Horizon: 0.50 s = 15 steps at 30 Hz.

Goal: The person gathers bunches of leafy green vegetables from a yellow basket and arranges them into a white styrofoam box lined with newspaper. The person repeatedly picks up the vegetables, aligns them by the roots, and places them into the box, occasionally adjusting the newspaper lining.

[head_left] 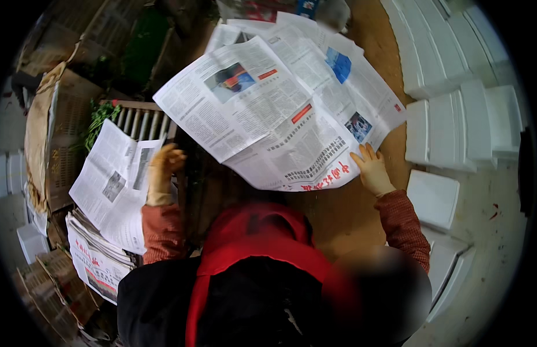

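Note:
Both my hands wear pale yellowish gloves. My left hand (165, 169) is closed, its fingers curled at the right edge of a creased newspaper sheet (101, 188). That sheet lies slanted over a stack of folded newspapers (98, 260) at the left; the exact grip is partly hidden. In front of me, several opened newspaper sheets (251, 110) overlap and fan out toward the far right. At their lower right edge, my right hand (373, 172) touches the paper with its fingers stretched out and apart.
A brown board-like surface (361, 214) lies beneath the spread sheets. White foam boxes (433, 198) line the right side. Plastic crates (66, 139), a slatted rack (142, 120) and green leaves (101, 121) are at the left. Part of another person shows at the far left edge.

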Each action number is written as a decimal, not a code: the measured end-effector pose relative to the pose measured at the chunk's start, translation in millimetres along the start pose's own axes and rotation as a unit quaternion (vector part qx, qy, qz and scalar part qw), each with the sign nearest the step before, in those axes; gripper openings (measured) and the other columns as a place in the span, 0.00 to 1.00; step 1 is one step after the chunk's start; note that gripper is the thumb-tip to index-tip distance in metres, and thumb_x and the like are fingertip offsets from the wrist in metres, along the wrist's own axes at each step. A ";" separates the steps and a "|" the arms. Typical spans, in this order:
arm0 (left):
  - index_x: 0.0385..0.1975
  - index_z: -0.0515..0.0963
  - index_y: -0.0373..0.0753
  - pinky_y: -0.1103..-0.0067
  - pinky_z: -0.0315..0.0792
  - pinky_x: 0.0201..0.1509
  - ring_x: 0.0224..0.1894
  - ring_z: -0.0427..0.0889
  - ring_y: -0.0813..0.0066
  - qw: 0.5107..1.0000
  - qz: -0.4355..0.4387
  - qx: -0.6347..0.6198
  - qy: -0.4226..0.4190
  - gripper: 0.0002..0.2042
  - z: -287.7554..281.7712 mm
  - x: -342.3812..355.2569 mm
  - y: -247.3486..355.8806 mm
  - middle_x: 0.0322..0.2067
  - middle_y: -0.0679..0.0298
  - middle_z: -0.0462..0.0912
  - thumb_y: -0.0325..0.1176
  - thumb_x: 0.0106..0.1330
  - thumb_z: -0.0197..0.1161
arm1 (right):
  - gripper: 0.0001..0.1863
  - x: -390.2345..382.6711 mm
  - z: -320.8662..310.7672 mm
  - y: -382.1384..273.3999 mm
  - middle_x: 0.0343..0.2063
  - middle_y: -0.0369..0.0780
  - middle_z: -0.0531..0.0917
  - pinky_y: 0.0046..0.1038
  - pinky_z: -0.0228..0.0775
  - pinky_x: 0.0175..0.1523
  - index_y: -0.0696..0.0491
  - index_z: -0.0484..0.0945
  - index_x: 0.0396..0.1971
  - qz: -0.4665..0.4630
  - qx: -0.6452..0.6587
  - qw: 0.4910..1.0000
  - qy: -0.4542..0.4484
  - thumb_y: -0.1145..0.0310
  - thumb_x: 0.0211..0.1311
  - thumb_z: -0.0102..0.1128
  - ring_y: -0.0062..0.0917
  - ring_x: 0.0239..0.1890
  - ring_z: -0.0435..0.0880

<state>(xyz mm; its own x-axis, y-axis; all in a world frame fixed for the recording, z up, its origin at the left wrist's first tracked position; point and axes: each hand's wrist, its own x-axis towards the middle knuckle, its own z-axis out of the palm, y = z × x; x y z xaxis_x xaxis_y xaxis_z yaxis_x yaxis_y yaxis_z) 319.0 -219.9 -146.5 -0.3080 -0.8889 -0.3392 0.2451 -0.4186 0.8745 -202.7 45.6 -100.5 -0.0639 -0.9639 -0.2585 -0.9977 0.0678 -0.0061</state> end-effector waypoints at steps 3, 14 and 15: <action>0.49 0.73 0.32 0.75 0.75 0.47 0.40 0.81 0.70 0.905 0.267 0.278 0.182 0.13 59.4 -7.2 68.4 0.40 0.56 0.81 0.30 0.70 0.50 | 0.31 -4.0 0.6 21.4 0.53 0.48 0.71 0.42 0.60 0.59 0.49 0.69 0.55 0.113 0.132 0.983 0.059 0.76 0.46 0.62 0.43 0.59 0.66; 0.48 0.71 0.32 0.64 0.69 0.53 0.48 0.75 0.45 0.737 0.240 0.631 0.033 0.23 219.7 282.2 -39.6 0.43 0.41 0.77 0.44 0.60 0.58 | 0.39 14.1 91.2 6.5 0.26 0.40 0.80 0.27 0.71 0.40 0.51 0.59 0.63 0.395 0.485 0.749 0.218 0.70 0.49 0.64 0.25 0.30 0.78; 0.46 0.72 0.32 0.64 0.69 0.53 0.48 0.75 0.44 0.734 0.216 0.643 0.037 0.23 204.9 312.1 -60.7 0.43 0.40 0.77 0.46 0.60 0.59 | 0.39 17.0 95.0 7.8 0.25 0.37 0.78 0.25 0.71 0.40 0.52 0.59 0.63 0.397 0.474 0.756 0.216 0.72 0.49 0.63 0.23 0.29 0.77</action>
<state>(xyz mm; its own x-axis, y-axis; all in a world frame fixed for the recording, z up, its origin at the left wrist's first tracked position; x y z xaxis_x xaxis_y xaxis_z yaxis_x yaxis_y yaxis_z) 19.6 -433.8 -234.3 -0.3950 -0.9142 0.0905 -0.7789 0.3855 0.4947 -209.3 54.3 -196.7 -0.8397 -0.5025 -0.2059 -0.1893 0.6262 -0.7563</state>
